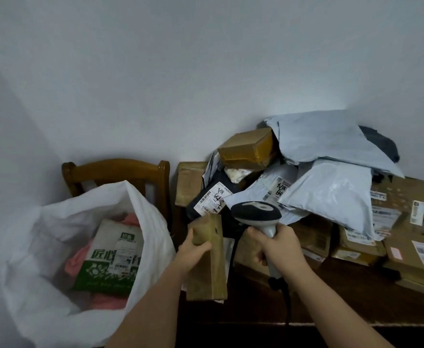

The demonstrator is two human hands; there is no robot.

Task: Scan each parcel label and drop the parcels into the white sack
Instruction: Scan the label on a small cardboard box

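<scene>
Judging by the white sack, several parcels are already dropped inside; a cardboard parcel is gripped in the left hand right of the sack, the scanner clasped in the right hand, and a large heap further right remains.

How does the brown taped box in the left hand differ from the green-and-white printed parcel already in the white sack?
The brown taped cardboard box is plain and held upright over the table edge by the left hand; the green-and-white printed parcel carries bold printed graphics and lies tilted inside the white woven sack. No label shows on the box's visible face, while the parcel's label faces the camera. Both are rectangular.
</scene>
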